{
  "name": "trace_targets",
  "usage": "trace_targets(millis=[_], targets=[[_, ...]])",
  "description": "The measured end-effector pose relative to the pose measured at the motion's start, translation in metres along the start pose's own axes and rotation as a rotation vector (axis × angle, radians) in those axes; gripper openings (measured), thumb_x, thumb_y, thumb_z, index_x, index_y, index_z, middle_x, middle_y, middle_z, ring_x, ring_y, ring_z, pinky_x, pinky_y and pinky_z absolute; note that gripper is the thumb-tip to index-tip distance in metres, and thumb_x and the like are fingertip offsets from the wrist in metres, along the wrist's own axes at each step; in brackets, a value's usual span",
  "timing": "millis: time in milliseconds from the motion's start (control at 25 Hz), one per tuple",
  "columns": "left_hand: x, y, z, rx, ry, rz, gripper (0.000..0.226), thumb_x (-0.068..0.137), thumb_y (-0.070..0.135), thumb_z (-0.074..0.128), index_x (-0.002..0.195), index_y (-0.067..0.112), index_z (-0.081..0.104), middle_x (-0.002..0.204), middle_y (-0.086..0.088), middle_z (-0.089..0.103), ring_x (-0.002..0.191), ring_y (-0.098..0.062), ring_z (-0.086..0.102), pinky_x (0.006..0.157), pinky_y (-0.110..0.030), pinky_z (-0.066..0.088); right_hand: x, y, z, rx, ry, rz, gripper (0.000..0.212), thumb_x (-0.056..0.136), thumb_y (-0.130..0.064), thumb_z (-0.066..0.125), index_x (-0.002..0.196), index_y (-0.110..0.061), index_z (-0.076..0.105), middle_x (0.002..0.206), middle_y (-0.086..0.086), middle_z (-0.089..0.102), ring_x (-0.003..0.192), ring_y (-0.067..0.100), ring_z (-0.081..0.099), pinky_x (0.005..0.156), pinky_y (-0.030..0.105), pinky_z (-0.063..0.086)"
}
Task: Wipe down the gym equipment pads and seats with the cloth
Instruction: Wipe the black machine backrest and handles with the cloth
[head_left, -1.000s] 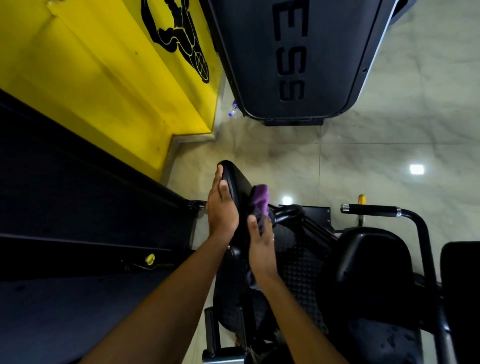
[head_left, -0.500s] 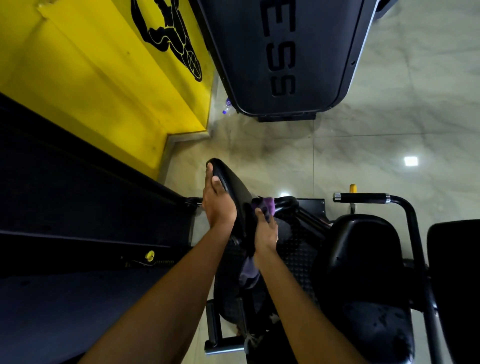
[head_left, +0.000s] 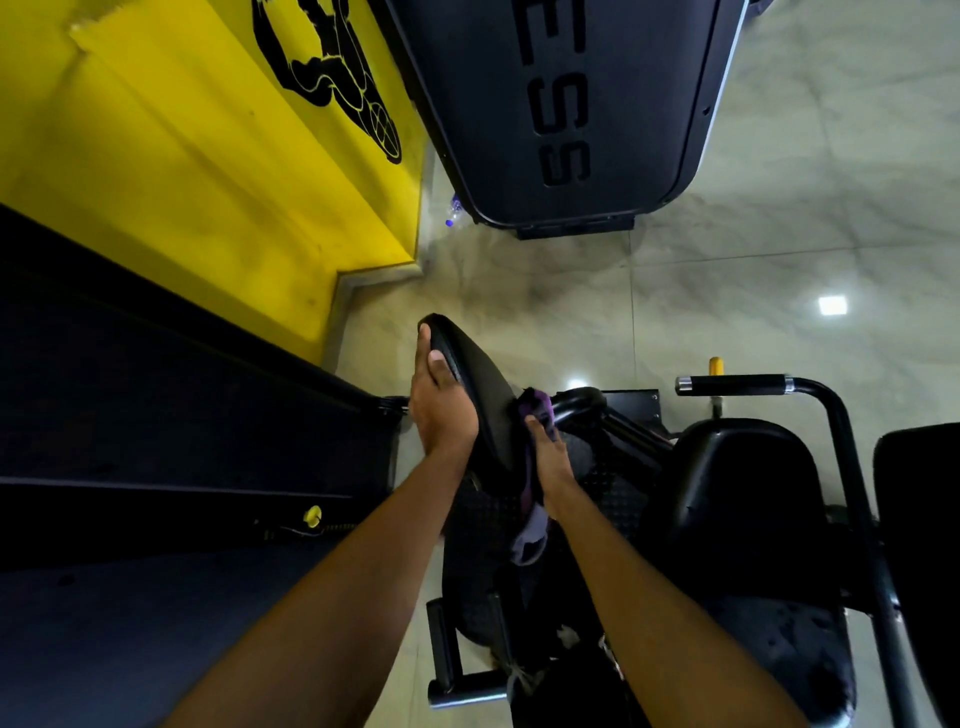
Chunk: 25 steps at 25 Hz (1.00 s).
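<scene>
1. Head view (the only view): the person stands over a black gym machine, both forearms reaching forward and down.
2. The left hand (head_left: 441, 410) lies flat against the outer side of a tilted black pad (head_left: 480, 382). Its fingers are straight and the thumb sits on the pad edge, so it is open and bracing, not gripping.
3. The right hand (head_left: 551, 460) holds a bunched purple cloth (head_left: 535, 408) and presses it against the inner face of the same pad. The fingers are mostly hidden behind the cloth; it reads as a closed grip on it. A loose tail of cloth hangs below the wrist.
4. The cloth sits about midway along the pad, near its lower edge.
5. To the right are a black seat (head_left: 748, 499) and a handle bar (head_left: 730, 385), neither touched. Beyond them are the tiled floor (head_left: 779, 249), a yellow wall (head_left: 182, 171) and a dark lettered machine cover (head_left: 582, 93).
6. Step, as a judgement: wiping this pad's face, with the left hand steadying it.
7. The next move likely calls for sweeping the cloth over the rest of the face with firm pressure while the brace holds, then moving on to the seat.
</scene>
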<state>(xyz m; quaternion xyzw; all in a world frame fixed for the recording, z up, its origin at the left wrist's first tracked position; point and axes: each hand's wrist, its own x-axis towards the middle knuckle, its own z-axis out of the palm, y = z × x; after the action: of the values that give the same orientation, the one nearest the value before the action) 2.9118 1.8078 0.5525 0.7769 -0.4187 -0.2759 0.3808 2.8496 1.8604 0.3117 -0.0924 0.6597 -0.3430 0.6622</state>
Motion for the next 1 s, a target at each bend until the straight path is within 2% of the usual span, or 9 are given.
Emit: trace_targets(millis=[120, 200, 280, 360, 440, 600, 800, 880, 1000], targets=[[0.006, -0.003, -0.001, -0.007, -0.011, 0.050, 0.044, 0.108, 0.042, 0.027, 0.151, 0.039, 0.038, 0.155, 0.007, 0.042, 0.141, -0.023, 0.042, 0.112, -0.039, 0.038, -0.079, -0.077, 0.012, -0.165, -0.040, -0.139, 0.113, 0.053, -0.106, 0.044, 0.149, -0.047, 0.039, 0.152, 0.006, 0.050, 0.138, 0.033, 0.047, 0.114, 0.056, 0.039], [0.008, -0.008, 0.000, -0.014, -0.029, 0.071, 0.045, 0.109, 0.041, 0.027, 0.152, 0.035, 0.038, 0.156, 0.007, 0.041, 0.142, -0.019, 0.040, 0.113, -0.032, 0.033, -0.121, -0.107, 0.020, -0.210, -0.083, -0.333, 0.098, 0.065, -0.101, 0.041, 0.144, -0.043, 0.045, 0.149, -0.002, 0.051, 0.137, 0.024, 0.048, 0.113, 0.053, 0.040], [0.011, -0.011, 0.000, -0.011, -0.056, 0.099, 0.046, 0.109, 0.039, 0.026, 0.153, 0.033, 0.037, 0.156, 0.007, 0.040, 0.143, -0.017, 0.038, 0.112, -0.028, 0.030, -0.127, -0.110, 0.025, -0.152, -0.110, -0.406, 0.076, 0.075, -0.094, 0.046, 0.132, -0.043, 0.053, 0.136, -0.007, 0.060, 0.128, 0.018, 0.056, 0.109, 0.047, 0.045], [0.017, -0.011, -0.001, -0.020, -0.076, 0.130, 0.045, 0.109, 0.037, 0.027, 0.153, 0.031, 0.037, 0.156, 0.007, 0.041, 0.143, -0.017, 0.039, 0.113, -0.029, 0.030, -0.102, -0.102, 0.026, -0.118, -0.116, -0.402, 0.076, 0.073, -0.092, 0.053, 0.126, -0.039, 0.057, 0.128, -0.004, 0.065, 0.122, 0.019, 0.060, 0.108, 0.047, 0.046], [0.020, -0.011, -0.002, -0.027, -0.092, 0.140, 0.045, 0.109, 0.037, 0.028, 0.152, 0.030, 0.039, 0.155, 0.005, 0.043, 0.141, -0.018, 0.041, 0.111, -0.029, 0.032, -0.078, -0.099, 0.024, -0.091, -0.067, -0.263, 0.088, 0.068, -0.094, 0.055, 0.130, -0.031, 0.056, 0.128, 0.001, 0.065, 0.122, 0.027, 0.060, 0.108, 0.048, 0.045], [0.024, -0.013, -0.002, -0.004, -0.139, 0.172, 0.046, 0.109, 0.039, 0.025, 0.152, 0.033, 0.038, 0.154, 0.002, 0.045, 0.138, -0.025, 0.045, 0.112, -0.040, 0.037, -0.062, -0.104, 0.016, -0.092, -0.086, -0.160, 0.052, 0.099, -0.056, 0.056, 0.129, -0.013, 0.059, 0.116, 0.006, 0.067, 0.107, 0.024, 0.063, 0.101, 0.040, 0.050], [0.029, -0.007, -0.008, 0.032, -0.244, 0.141, 0.045, 0.109, 0.033, 0.025, 0.153, 0.034, 0.035, 0.149, -0.010, 0.047, 0.132, -0.034, 0.049, 0.110, -0.050, 0.038, -0.111, -0.103, 0.013, -0.265, -0.006, -0.246, 0.039, 0.103, -0.051, 0.052, 0.132, -0.025, 0.054, 0.125, 0.006, 0.066, 0.111, 0.025, 0.063, 0.094, 0.036, 0.050], [0.028, -0.006, -0.014, 0.004, -0.305, 0.131, 0.046, 0.109, 0.030, 0.027, 0.154, 0.031, 0.033, 0.144, -0.019, 0.046, 0.126, -0.037, 0.051, 0.107, -0.045, 0.040, -0.129, -0.102, 0.009, -0.352, 0.055, -0.262, 0.052, 0.098, -0.056, 0.056, 0.142, -0.028, 0.052, 0.129, 0.008, 0.065, 0.114, 0.029, 0.063, 0.097, 0.038, 0.051], [0.029, 0.002, -0.032, 0.034, -0.414, 0.185, 0.048, 0.109, 0.029, 0.030, 0.157, 0.025, 0.027, 0.145, -0.024, 0.042, 0.127, -0.039, 0.049, 0.100, -0.038, 0.040, -0.158, -0.117, -0.003, -0.472, 0.102, -0.328, 0.050, 0.091, -0.056, 0.064, 0.132, -0.029, 0.059, 0.116, 0.006, 0.070, 0.102, 0.024, 0.068, 0.088, 0.036, 0.055]])
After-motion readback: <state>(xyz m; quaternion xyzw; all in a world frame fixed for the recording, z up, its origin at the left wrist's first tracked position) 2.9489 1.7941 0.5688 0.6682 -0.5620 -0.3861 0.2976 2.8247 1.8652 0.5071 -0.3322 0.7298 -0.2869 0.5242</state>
